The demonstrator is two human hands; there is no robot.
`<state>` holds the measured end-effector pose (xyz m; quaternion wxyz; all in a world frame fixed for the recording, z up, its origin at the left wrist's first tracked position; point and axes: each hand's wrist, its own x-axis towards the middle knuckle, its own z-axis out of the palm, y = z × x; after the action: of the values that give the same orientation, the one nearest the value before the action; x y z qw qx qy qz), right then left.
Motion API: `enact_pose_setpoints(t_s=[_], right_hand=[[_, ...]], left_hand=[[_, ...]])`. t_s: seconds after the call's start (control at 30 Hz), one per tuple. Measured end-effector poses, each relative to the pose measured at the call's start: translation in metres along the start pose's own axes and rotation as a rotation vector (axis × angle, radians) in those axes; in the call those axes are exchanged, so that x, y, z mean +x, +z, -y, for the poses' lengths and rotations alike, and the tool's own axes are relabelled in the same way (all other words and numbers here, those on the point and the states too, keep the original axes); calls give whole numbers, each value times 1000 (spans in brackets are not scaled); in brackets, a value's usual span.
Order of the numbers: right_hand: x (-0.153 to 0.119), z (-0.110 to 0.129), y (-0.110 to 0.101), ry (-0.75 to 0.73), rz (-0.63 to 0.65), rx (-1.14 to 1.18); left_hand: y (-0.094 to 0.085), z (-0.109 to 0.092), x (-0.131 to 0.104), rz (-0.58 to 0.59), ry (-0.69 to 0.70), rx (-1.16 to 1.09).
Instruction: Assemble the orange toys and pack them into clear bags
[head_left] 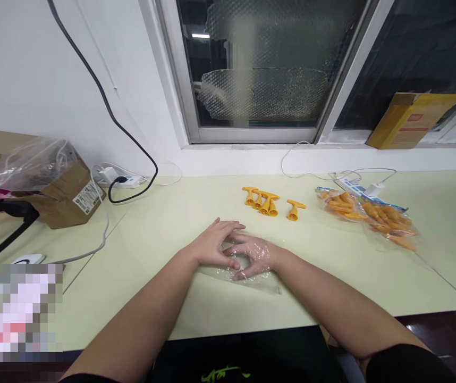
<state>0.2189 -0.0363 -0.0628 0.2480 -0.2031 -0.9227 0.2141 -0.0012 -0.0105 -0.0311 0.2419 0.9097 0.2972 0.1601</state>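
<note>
A clear plastic bag (268, 284) lies on the table in front of me. My right hand (254, 254) is inside it, with the thin film stretched over its back and its fingers spread. From the left, my left hand (217, 243) rests on the bag, thumb and fingers apart, its fingertips close to those of my right hand. Beyond the hands, several yellow T-shaped plastic pieces with hollow cone ends (266, 202) stand in a group. One more such piece (295, 210) is a little to their right.
Two clear bags of orange-yellow pieces, one nearer (342, 205) and one further right (389, 219), lie beside a power strip (355, 186). On the left are a cardboard box (62, 199) and a black cable (104, 93). A yellow carton (415, 121) leans on the windowsill.
</note>
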Motion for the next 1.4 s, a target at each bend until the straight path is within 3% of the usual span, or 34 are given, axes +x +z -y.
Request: enact_pose_setpoints(t_s=[0.23,0.53,0.63,0.73,0.8,0.87,0.93,1.0,1.13,1.27,1.4], right_hand=[[-10,-4,-16,35,-248,-54],[-36,-10,-55,111,-402,-124],[-51,-29,-74,275,-495,-249],[-70,-53,-86,628,-593,-475],[-79,-65,-89,897,-521,-538],[-83,-70,-89,1089,-366,-514],[-82,-68,-89,1194,-246,-476],[-78,-60,-90,1254,-221,-446],[-78,-53,-99,1247,-256,-387],[-98,-60,-107,1077,-134,-411],[-108,-64,-107,999,-61,-301]], left_hand=[[-1,9,-1,-46,-57,-85],[-4,29,-3,-146,-142,-120],[-6,34,-4,-159,-204,-136],[-7,35,-3,-176,-238,-123],[-8,35,-3,-196,-246,-119],[-9,37,-3,-222,-253,-121],[-9,39,-3,-236,-270,-112],[-10,43,-3,-245,-293,-83],[-8,50,-3,-270,-331,-29],[-6,57,-2,-289,-329,-15],[-5,60,-1,-310,-337,-3]])
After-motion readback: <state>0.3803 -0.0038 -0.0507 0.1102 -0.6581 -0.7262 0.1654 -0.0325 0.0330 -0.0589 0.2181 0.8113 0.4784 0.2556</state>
